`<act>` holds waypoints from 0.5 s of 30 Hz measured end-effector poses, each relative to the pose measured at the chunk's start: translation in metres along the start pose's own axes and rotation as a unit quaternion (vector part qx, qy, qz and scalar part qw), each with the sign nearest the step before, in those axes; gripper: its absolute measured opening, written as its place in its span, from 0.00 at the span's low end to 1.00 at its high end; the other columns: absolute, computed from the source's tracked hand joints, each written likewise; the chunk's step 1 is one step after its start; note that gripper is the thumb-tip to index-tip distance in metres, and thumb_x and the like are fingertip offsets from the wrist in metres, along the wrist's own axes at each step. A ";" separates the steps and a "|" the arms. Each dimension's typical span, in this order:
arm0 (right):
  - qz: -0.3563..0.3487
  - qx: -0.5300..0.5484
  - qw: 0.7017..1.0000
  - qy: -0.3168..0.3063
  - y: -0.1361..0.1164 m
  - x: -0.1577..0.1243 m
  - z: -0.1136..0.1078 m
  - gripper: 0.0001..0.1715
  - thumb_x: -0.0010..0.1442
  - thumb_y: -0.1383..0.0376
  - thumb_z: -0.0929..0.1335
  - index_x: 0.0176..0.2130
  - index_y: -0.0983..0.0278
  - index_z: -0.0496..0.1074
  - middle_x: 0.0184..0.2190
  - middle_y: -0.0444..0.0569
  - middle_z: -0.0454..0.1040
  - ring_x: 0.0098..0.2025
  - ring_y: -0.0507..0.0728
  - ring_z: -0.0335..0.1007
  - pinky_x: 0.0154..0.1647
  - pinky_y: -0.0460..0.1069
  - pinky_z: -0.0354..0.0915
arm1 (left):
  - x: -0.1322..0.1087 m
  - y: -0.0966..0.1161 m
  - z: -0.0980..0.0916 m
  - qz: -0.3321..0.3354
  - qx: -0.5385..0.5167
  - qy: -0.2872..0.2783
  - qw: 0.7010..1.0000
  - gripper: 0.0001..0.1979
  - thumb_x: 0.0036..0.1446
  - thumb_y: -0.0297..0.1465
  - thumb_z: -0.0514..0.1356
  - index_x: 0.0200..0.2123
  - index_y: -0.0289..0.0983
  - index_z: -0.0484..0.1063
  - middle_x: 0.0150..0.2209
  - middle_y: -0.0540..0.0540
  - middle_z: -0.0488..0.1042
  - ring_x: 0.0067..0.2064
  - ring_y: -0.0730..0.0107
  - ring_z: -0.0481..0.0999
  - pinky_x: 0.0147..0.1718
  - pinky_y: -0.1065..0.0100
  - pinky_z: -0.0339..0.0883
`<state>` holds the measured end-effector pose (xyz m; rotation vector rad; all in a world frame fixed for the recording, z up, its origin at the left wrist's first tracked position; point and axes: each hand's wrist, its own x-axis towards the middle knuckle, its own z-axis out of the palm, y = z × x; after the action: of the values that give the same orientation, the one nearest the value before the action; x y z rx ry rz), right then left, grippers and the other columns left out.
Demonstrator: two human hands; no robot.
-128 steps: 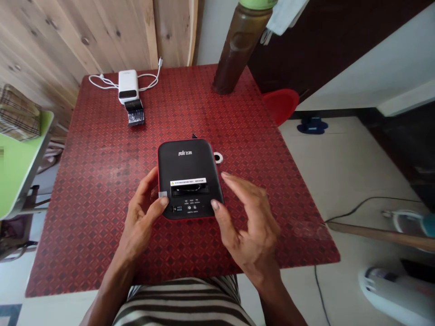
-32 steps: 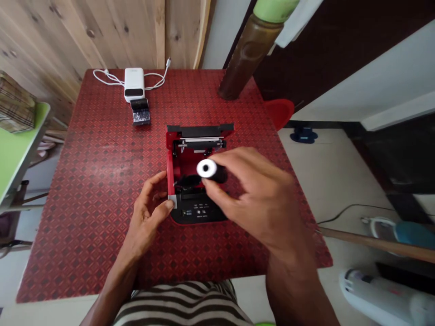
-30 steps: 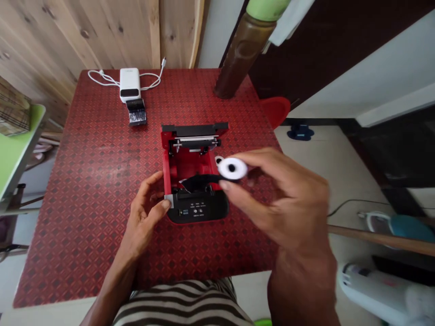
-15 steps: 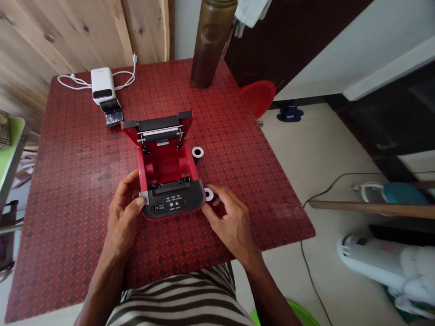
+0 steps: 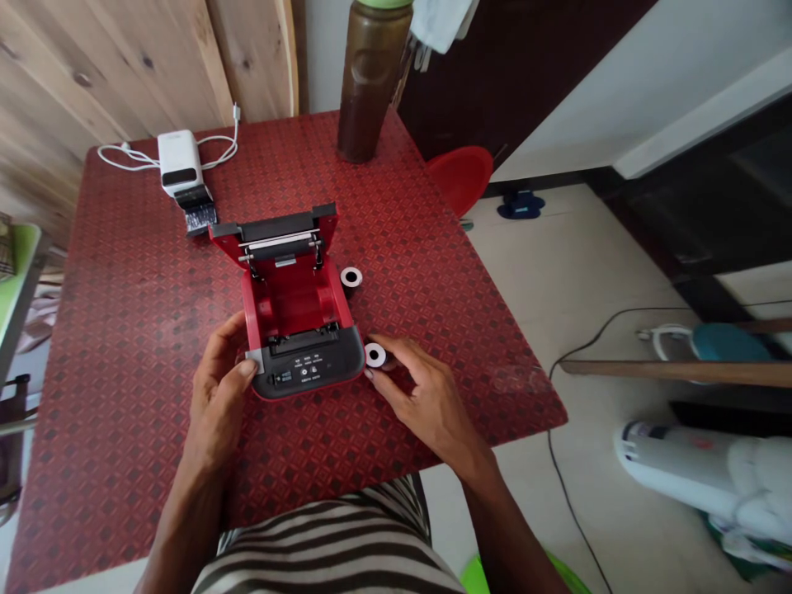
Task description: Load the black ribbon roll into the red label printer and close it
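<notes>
An open red-and-black label printer (image 5: 289,307) sits on a red patterned table (image 5: 117,388), a hand on either side.
The left hand (image 5: 216,396) grips the printer's near-left corner, its thumb on a grey tab (image 5: 254,360). The right hand (image 5: 426,400) pinches a small white paper roll (image 5: 374,355) in a narrow grip, just beside the printer's near-right corner. A second paper roll (image 5: 351,278) stands upright, just right of the printer.

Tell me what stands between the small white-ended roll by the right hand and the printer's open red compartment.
The printer's red side wall and black control panel stand between the white-ended roll and the open compartment; no loose thing does.
</notes>
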<state>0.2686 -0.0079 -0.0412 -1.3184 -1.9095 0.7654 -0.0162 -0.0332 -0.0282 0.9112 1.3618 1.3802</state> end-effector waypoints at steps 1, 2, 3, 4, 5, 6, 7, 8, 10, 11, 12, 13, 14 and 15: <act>0.013 0.008 1.000 -0.010 0.001 -0.001 -0.003 0.22 0.72 0.67 0.72 0.63 0.59 0.81 0.57 0.55 0.89 0.54 0.64 0.90 0.60 0.62 0.85 | 0.000 0.000 0.000 0.001 -0.001 -0.001 1.000 0.28 0.67 0.44 0.72 0.68 0.50 0.80 0.69 0.44 0.81 0.72 0.45 0.79 0.69 0.49 0.74; 0.029 0.017 0.999 -0.021 0.001 -0.001 -0.008 0.24 0.71 0.66 0.73 0.65 0.59 0.80 0.59 0.55 0.89 0.51 0.64 0.90 0.59 0.62 0.85 | 0.000 0.000 0.000 0.002 -0.002 -0.001 1.000 0.28 0.67 0.44 0.72 0.68 0.50 0.80 0.69 0.44 0.81 0.71 0.45 0.79 0.69 0.49 0.74; 0.045 0.026 0.998 -0.034 0.000 0.000 -0.014 0.27 0.70 0.65 0.74 0.66 0.58 0.80 0.61 0.55 0.88 0.49 0.63 0.91 0.58 0.63 0.86 | 0.001 0.000 0.001 0.001 -0.003 -0.002 1.000 0.28 0.67 0.44 0.72 0.68 0.49 0.80 0.69 0.44 0.82 0.70 0.45 0.80 0.68 0.49 0.75; 0.062 0.035 0.996 -0.047 0.000 0.002 -0.022 0.30 0.69 0.63 0.76 0.68 0.57 0.79 0.63 0.55 0.87 0.47 0.62 0.91 0.57 0.63 0.86 | 0.001 0.001 0.001 0.000 -0.004 -0.003 1.000 0.28 0.67 0.44 0.72 0.68 0.49 0.80 0.69 0.44 0.82 0.69 0.45 0.81 0.67 0.49 0.75; 0.076 0.044 0.994 -0.059 -0.002 0.005 -0.031 0.32 0.68 0.61 0.77 0.68 0.56 0.79 0.63 0.55 0.87 0.46 0.62 0.90 0.56 0.63 0.86 | 0.001 0.001 0.001 -0.002 -0.004 -0.005 1.000 0.28 0.67 0.44 0.72 0.69 0.49 0.80 0.69 0.44 0.81 0.68 0.45 0.81 0.67 0.49 0.76; 0.088 0.052 0.993 -0.065 -0.003 0.010 -0.040 0.32 0.67 0.58 0.79 0.68 0.56 0.80 0.62 0.55 0.88 0.46 0.62 0.90 0.54 0.62 0.87 | 0.000 0.001 0.001 -0.003 -0.003 -0.006 1.000 0.28 0.67 0.44 0.72 0.69 0.49 0.79 0.69 0.44 0.81 0.68 0.45 0.81 0.66 0.48 0.76; 0.094 0.059 0.992 -0.063 -0.004 0.015 -0.049 0.30 0.67 0.55 0.79 0.66 0.57 0.81 0.59 0.55 0.89 0.46 0.63 0.90 0.52 0.61 0.87 | 0.000 0.002 0.001 -0.004 -0.002 -0.007 1.000 0.29 0.68 0.44 0.71 0.69 0.49 0.79 0.69 0.44 0.81 0.69 0.44 0.81 0.67 0.48 0.75; 0.096 0.065 0.992 -0.052 -0.005 0.023 -0.056 0.27 0.69 0.53 0.79 0.63 0.57 0.83 0.56 0.55 0.90 0.47 0.63 0.90 0.51 0.61 0.86 | 0.000 0.002 0.001 -0.005 -0.001 -0.007 1.000 0.29 0.68 0.44 0.71 0.69 0.49 0.79 0.69 0.44 0.81 0.70 0.44 0.80 0.67 0.48 0.75; 0.084 0.060 0.994 -0.017 -0.004 0.041 -0.062 0.19 0.72 0.53 0.77 0.57 0.59 0.85 0.51 0.54 0.91 0.47 0.63 0.90 0.51 0.61 0.85 | 0.000 0.003 0.002 -0.004 -0.001 -0.007 1.000 0.28 0.68 0.44 0.71 0.69 0.48 0.79 0.69 0.44 0.82 0.71 0.44 0.79 0.68 0.48 0.74; 0.073 0.048 0.996 -0.001 -0.001 0.052 -0.061 0.16 0.73 0.55 0.76 0.55 0.59 0.86 0.51 0.53 0.91 0.47 0.63 0.90 0.52 0.61 0.85 | 0.000 0.003 0.002 -0.005 -0.001 -0.006 1.000 0.28 0.68 0.44 0.71 0.69 0.48 0.79 0.69 0.44 0.82 0.71 0.44 0.78 0.69 0.47 0.73; 0.059 0.031 0.998 0.010 0.003 0.063 -0.057 0.13 0.73 0.58 0.76 0.54 0.58 0.86 0.51 0.53 0.91 0.47 0.63 0.90 0.54 0.62 0.84 | -0.001 0.003 0.002 -0.006 -0.002 -0.005 1.000 0.28 0.68 0.44 0.71 0.69 0.48 0.79 0.69 0.44 0.82 0.71 0.43 0.78 0.69 0.47 0.73; 0.042 0.016 0.999 0.011 0.008 0.075 -0.050 0.13 0.72 0.62 0.75 0.55 0.58 0.86 0.52 0.53 0.91 0.47 0.63 0.89 0.56 0.64 0.84 | -0.001 0.003 0.002 -0.007 -0.003 -0.004 1.000 0.28 0.68 0.44 0.71 0.69 0.49 0.79 0.69 0.44 0.81 0.72 0.43 0.78 0.70 0.47 0.73; 0.030 0.006 1.000 0.000 0.014 0.087 -0.041 0.17 0.71 0.65 0.75 0.57 0.58 0.85 0.56 0.54 0.89 0.48 0.63 0.89 0.57 0.65 0.83 | -0.001 0.002 0.001 -0.009 -0.004 -0.005 1.000 0.29 0.68 0.45 0.71 0.69 0.49 0.79 0.70 0.44 0.81 0.72 0.43 0.78 0.70 0.46 0.72; 0.021 0.005 1.000 -0.017 0.019 0.098 -0.032 0.23 0.69 0.67 0.75 0.61 0.57 0.83 0.61 0.55 0.87 0.52 0.64 0.88 0.61 0.67 0.82 | -0.002 0.002 0.001 -0.011 -0.006 -0.005 1.000 0.29 0.68 0.45 0.71 0.70 0.49 0.78 0.70 0.44 0.80 0.72 0.43 0.78 0.70 0.46 0.72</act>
<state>0.2796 0.0938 -0.0170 -1.3522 -1.9076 0.8220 -0.0152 -0.0345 -0.0261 0.8921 1.3503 1.3640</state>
